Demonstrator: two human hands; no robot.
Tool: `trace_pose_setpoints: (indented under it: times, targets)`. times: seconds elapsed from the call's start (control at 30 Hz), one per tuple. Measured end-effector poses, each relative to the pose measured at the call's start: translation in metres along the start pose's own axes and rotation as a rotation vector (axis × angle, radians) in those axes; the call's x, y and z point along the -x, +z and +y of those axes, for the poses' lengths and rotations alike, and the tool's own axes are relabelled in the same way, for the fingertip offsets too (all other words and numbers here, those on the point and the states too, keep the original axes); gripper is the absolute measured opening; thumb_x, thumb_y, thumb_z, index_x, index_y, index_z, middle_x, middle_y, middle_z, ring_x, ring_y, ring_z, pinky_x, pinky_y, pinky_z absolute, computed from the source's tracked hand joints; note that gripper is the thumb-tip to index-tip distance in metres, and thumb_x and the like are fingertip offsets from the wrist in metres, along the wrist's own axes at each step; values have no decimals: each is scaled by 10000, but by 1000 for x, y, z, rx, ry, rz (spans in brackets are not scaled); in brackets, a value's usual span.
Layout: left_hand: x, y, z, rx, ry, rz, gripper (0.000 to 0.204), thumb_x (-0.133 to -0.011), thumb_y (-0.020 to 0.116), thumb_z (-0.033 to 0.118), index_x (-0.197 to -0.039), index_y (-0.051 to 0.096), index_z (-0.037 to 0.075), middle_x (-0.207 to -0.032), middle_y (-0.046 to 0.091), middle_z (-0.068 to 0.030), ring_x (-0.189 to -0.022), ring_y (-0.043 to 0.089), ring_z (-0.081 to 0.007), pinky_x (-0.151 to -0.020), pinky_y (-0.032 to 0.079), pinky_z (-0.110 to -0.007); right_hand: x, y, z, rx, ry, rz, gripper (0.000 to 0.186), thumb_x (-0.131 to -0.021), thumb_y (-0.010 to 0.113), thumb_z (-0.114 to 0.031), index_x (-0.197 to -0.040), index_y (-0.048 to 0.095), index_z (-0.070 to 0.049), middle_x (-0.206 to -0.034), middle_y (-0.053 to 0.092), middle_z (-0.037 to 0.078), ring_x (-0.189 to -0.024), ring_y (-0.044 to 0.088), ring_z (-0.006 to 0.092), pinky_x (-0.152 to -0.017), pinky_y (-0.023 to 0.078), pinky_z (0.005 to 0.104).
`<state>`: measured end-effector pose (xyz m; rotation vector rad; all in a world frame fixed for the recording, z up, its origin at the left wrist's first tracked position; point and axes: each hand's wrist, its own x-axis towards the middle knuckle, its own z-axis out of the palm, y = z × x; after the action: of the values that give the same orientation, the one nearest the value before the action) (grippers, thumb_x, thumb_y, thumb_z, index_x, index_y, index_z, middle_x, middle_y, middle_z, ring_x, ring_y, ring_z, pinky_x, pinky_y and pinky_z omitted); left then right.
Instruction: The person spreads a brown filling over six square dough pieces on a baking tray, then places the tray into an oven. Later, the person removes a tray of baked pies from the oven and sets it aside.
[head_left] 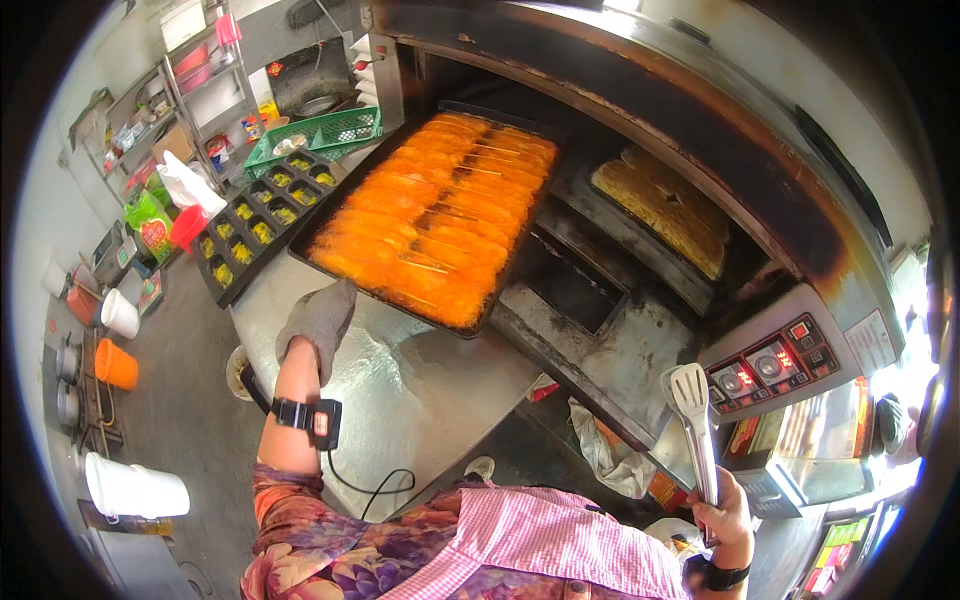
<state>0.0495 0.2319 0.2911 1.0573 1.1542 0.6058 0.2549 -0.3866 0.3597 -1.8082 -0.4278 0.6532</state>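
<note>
A grey oven mitt [322, 318] covers my left hand [312, 335], which is at the near left edge of a dark baking tray [405, 307]. The mitt seems to touch the tray's rim, but it hides my fingers, so a grip cannot be made out. Rows of orange-glazed food pieces [420, 215] with thin wooden sticks fill the tray, which rests partly over the metal table and reaches toward the oven mouth. At the lower right, my right hand [725, 510] is closed around metal tongs [697, 440], their slotted heads pointing up, away from the food.
Inside the oven [640, 60] on the right lies another tray of browned flat food [665, 210]. The oven's control panel [770, 365] faces me. Left of the orange food stand a dark mould pan [262, 225] with green-yellow fillings and a green crate [315, 135]. Buckets [137, 488] stand far left.
</note>
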Motion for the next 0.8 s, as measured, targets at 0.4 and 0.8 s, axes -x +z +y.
trace_pose_setpoints:
  times: [0.4,0.8]
  targets:
    - [2,43,68,-502,65,13,314,-911,606,407,-1010,599,109,-848,610,-33,-690,562,-108,-624,502,-238,2,-12,10,-115,7,60,704,-681,748,-25,-1327,467,-6,-845,637,73,-576,545,97,-491,442,229]
    - [-108,125,128,-1122,476,-149,512,-965,378,459,-1173,485,3,-1091,605,-179,-902,577,-266,-823,458,-389,-2,-10,6,-115,73,158,654,-699,695,21,-1315,475,-1,-854,642,71,-609,566,105,-515,462,228]
